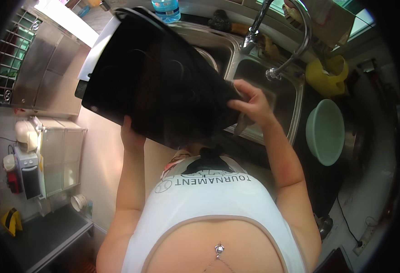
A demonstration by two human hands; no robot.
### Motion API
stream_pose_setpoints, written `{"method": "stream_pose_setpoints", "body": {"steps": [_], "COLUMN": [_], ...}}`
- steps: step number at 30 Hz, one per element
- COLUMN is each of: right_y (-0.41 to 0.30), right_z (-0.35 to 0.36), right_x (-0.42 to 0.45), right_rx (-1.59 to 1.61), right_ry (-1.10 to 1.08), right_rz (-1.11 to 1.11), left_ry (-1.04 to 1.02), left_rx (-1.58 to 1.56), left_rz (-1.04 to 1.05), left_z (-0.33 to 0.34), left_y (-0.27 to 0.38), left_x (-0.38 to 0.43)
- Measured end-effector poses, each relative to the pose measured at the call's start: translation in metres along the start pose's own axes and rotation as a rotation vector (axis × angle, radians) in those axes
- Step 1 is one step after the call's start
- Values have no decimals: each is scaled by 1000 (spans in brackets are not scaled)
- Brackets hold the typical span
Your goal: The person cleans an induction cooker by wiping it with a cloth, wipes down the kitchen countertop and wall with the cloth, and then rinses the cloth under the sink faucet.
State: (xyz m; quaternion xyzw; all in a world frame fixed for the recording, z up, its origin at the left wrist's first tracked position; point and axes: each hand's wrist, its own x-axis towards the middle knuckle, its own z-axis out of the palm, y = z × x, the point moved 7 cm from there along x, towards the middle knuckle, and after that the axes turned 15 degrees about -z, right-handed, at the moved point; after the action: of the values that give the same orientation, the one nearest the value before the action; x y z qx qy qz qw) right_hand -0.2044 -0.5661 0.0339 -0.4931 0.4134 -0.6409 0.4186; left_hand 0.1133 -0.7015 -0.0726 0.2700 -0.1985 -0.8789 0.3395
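Observation:
Both my hands hold a large, flat, dark glossy panel [159, 78], tilted in front of my body and partly over the steel double sink [299, 112]. My left hand [133, 134] grips its lower left edge, with most of the fingers hidden behind it. On the right, my right hand [252, 102] pinches the panel's edge between thumb and fingers above the right basin. What looks like a grey cloth [241, 125] hangs below that hand. A white surface shows behind the panel's upper left edge. The panel's exact kind cannot be told.
A curved chrome faucet [305, 37] rises behind the sink. Right of the sink are a pale green plastic basin [324, 133] and a yellow plastic container [326, 76]. A bottle of blue liquid [167, 10] stands behind the panel. A shelf unit [61, 157] is at the left.

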Motion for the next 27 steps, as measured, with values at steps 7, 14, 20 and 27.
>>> {"method": "stream_pose_setpoints", "body": {"steps": [7, 14, 20, 27], "right_y": [11, -56, -70, -15], "right_z": [44, 51, 64, 102], "right_x": [-42, -11, -11, -56], "right_rx": [522, 367, 424, 494], "right_ry": [357, 439, 472, 414], "right_rz": [-129, -275, -457, -558], "left_ry": [-85, -167, -163, -292], "left_rx": [-172, -196, -169, -190], "left_rz": [-20, -68, -8, -173], "left_z": [68, 81, 123, 156], "left_y": [-18, 0, 13, 19], "left_x": [5, 24, 32, 35]}}
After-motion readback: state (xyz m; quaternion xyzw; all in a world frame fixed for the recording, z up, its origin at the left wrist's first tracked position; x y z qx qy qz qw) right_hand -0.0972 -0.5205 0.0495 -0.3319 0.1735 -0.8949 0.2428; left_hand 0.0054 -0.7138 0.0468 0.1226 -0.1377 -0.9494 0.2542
